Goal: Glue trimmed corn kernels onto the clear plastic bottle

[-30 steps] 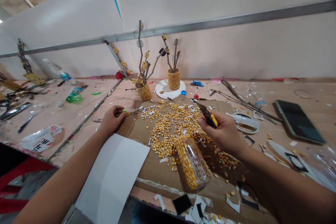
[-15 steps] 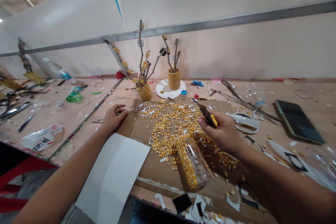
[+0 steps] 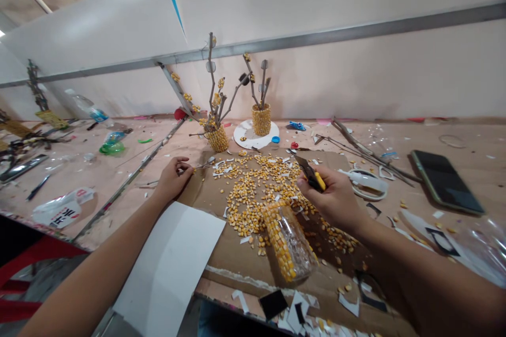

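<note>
My right hand point(image 3: 334, 192) is closed around yellow-handled pliers point(image 3: 313, 175), whose dark jaws point up and left above scattered corn kernels point(image 3: 247, 205). On the left, my left hand point(image 3: 174, 179) rests at the cardboard's edge, fingers pinched on a thin twig point(image 3: 204, 164) that reaches toward the kernels. Between my arms, a clear plastic cup point(image 3: 294, 253) lies on its side, partly covered with glued kernels. The brown cardboard point(image 3: 225, 258) lies under the cup and kernels. A white sheet point(image 3: 169, 263) lies by my left forearm.
Two kernel-covered pots with twigs, one pot point(image 3: 217, 140) leaning and one pot point(image 3: 261, 120) on a white disc point(image 3: 243, 134), stand by the wall. At right lie a phone point(image 3: 446, 181), a white cable point(image 3: 369, 187) and long branches point(image 3: 356, 142). Paper scraps point(image 3: 298, 308) litter the front edge.
Both hands keep nearly the same place and grip. The view has shifted very slightly; nothing on the table has visibly moved.
</note>
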Demonstrator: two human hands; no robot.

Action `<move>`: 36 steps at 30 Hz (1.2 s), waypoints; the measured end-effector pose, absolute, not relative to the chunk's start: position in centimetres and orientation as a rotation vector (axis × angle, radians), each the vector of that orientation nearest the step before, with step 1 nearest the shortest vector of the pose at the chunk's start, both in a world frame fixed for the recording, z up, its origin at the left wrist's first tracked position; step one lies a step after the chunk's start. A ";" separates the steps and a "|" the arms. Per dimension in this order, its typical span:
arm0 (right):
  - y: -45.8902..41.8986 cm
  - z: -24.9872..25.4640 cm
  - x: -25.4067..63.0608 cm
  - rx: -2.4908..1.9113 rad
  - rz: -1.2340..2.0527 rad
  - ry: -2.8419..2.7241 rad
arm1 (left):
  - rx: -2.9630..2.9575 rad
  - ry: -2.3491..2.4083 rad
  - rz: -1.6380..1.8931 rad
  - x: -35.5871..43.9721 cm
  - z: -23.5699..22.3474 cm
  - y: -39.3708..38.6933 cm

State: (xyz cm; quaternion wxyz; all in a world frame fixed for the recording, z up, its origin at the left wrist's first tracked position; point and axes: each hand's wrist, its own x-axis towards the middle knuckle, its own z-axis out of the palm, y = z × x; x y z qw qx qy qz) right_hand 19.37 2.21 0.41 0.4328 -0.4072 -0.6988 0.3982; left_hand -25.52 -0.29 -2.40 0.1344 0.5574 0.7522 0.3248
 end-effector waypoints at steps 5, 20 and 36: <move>2.2 0.5 19.4 -1.016 1.017 -1.739 | 1.629 2.167 0.950 -25.5 -2.4 -0.3; 2.4 0.1 19.4 -0.982 0.981 -1.756 | 1.631 2.133 0.975 -25.7 -2.4 -0.2; 2.2 0.0 19.2 -0.942 1.093 -1.743 | 1.712 2.313 1.498 -18.5 4.6 -1.8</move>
